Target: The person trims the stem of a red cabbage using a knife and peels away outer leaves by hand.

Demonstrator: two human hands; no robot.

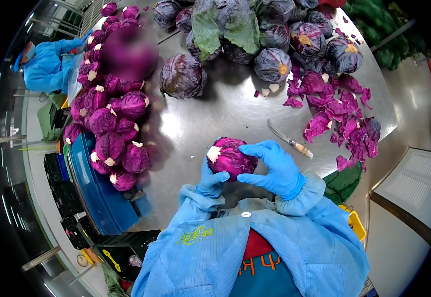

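A trimmed red cabbage, bright purple with a pale cut stem facing left, is held between my two blue-gloved hands above the steel table. My left hand grips its left side, thumb at the front and fingers partly hidden behind it. From the right, my right hand closes on it with fingers above and thumb below. A knife with a curved blade and wooden handle lies on the table to the right of my right hand.
Trimmed cabbages line the table's left side. Untrimmed cabbages, some with green outer leaves, are heaped at the back. Peeled purple leaves lie at right. A blue bin stands at left; a co-worker is beyond.
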